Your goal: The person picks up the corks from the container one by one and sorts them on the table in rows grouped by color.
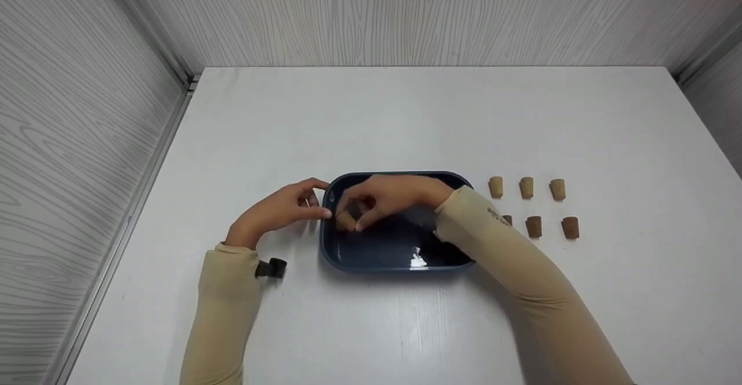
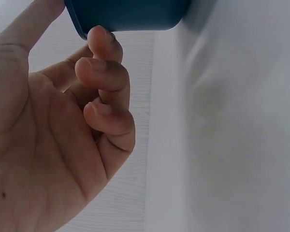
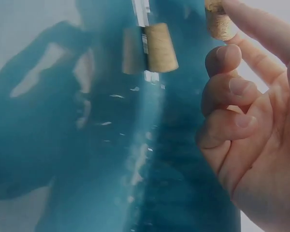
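Observation:
My right hand (image 1: 385, 199) reaches into the left part of a dark blue tray (image 1: 371, 270). Between its thumb and index finger it pinches a tapered cork stopper (image 3: 220, 23), low by the tray's left wall. Another cork stopper (image 3: 160, 47) shows against the blue tray surface in the right wrist view. At the tray's left end is my left hand (image 1: 287, 205), its thumb and index fingertips touching the rim. The other fingers (image 2: 111, 121) of that hand are loosely bent beside the tray's outer wall, with nothing in the palm.
To the right of the tray stand two rows of cork stoppers: lighter ones (image 1: 526, 188) behind, darker brown ones (image 1: 534, 226) in front. My right sleeve (image 1: 504, 251) partly covers one dark cork. A small black device (image 1: 272, 268) sticks out at my left wrist above the white table (image 1: 371, 327).

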Motion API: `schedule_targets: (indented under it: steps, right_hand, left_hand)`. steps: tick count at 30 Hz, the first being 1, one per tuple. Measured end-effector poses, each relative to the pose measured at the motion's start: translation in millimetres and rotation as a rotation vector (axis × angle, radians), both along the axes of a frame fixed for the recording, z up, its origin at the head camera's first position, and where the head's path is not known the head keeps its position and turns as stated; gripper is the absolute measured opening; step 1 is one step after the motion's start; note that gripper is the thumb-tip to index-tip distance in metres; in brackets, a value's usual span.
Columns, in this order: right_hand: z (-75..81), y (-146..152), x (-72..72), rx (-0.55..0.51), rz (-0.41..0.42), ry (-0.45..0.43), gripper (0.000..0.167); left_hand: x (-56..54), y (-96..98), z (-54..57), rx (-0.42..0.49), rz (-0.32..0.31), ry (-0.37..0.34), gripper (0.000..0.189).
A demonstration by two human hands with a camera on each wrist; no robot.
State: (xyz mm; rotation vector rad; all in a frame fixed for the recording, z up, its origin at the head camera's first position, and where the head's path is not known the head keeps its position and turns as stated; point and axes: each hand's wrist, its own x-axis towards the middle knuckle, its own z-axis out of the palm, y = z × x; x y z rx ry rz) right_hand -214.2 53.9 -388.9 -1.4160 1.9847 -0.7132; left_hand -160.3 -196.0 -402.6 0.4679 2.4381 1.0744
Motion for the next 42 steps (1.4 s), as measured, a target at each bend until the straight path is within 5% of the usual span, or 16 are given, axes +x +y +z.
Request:
schedule_targets:
  steps: [11, 25, 34, 42]
  right_hand:
    - [17.4, 12.4, -8.1, -0.179, -0.111, -0.131, 0.036]
    - [46.2, 33.4, -6.9, -0.287, -0.124, -0.042, 0.035]
    - [70.3, 70.8, -5.4, -0.408, -0.190, -0.038, 0.035]
    - [87.8, 109.8, -4.2, -0.395, -0.274, 0.028, 0.039]
  left_hand:
    - [0.3, -1.7, -0.3, -0.008, 0.014, -0.011, 0.061]
    - [-1.1, 2.3, 0.0, -0.016, 0.006, -0.013, 0.059]
    - [0.8, 2.0, 1.5, -0.003, 0.010, -0.004, 0.057]
    - [2.8, 2.8, 1.2, 0.008, 0.000, -0.006, 0.058]
